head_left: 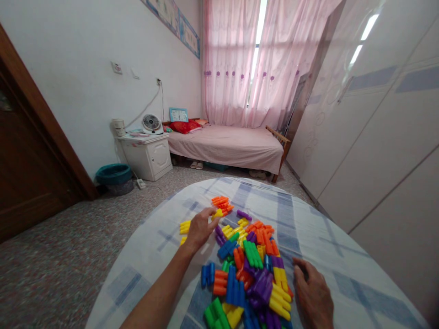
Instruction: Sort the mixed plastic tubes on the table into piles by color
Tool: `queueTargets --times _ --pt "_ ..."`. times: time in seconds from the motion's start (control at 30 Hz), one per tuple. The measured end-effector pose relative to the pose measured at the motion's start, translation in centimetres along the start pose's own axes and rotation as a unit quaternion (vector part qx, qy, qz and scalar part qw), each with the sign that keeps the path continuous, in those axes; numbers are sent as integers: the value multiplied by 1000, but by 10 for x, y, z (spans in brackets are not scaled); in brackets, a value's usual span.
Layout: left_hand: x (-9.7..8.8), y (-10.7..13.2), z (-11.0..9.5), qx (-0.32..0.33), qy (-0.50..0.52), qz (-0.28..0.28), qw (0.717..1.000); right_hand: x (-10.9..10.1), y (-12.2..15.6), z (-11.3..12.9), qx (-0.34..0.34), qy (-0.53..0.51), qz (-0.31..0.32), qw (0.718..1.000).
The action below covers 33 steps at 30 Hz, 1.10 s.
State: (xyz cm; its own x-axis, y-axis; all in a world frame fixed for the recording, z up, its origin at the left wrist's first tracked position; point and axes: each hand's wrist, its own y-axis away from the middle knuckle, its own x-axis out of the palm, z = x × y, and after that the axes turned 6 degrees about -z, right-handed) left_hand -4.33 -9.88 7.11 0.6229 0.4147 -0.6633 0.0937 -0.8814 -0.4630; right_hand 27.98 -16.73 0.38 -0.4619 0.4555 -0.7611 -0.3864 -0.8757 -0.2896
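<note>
- The left hand (pixel 201 227) pinches a small yellow plastic piece (pixel 217 213) between thumb and fingertips, the digits closed down on it with no slack showing.
- That piece sits at the far end of the hand, just short of a cluster of bright orange ribbed plastic pieces (pixel 222 204) — these lie directly beyond the fingertips. Its long axis is hard to read, as the fingers cover much of it.
- Left of the wrist lie yellow finger-shaped plastic pieces (pixel 184 226), partly hidden by the hand; they are well nearer to it than to the other hand.
- The right hand (pixel 313 292) is at the right edge of the mixed pile, its fingers loosely bent and parted from the thumb, with nothing seen in its hold.
- Between the hands spreads a heap of multicoloured plastic interlocking blocks (pixel 253 254) — green, blue, purple, orange and yellow, lying at many angles and blocking a straight path from one hand to the other.
- A lone purple plastic piece (pixel 243 214) lies at the heap's far side, right of the orange cluster.
- All rest on a blue-and-white checked tablecloth (pixel 137 267).
</note>
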Motion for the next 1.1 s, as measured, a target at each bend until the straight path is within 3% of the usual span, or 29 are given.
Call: queueTargets --times 0.1,0.17,0.33,0.4,0.57,0.77,0.9,1.1 --pt "-19 -7 12 10 -141 -30 990 -1 0 1 1 -1 4 1000" --pt "-26 -7 24 -5 -218 -21 976 -2 0 2 2 0 6 1000" --pt "-25 -2 49 -87 -268 90 955 -4 0 3 5 4 5 1000" --pt "-23 -1 51 -93 -265 109 953 -4 0 4 5 6 6 1000" --pt "-14 -2 34 -15 -222 30 975 -5 0 5 10 11 7 1000" --pt "24 14 -4 78 -100 66 990 -2 -2 2 3 4 0 1000" --pt "44 28 -10 59 -118 92 987 -1 -2 0 3 10 2 1000" --pt "49 29 -1 25 -97 89 991 -1 -1 1 -4 13 -4 1000"
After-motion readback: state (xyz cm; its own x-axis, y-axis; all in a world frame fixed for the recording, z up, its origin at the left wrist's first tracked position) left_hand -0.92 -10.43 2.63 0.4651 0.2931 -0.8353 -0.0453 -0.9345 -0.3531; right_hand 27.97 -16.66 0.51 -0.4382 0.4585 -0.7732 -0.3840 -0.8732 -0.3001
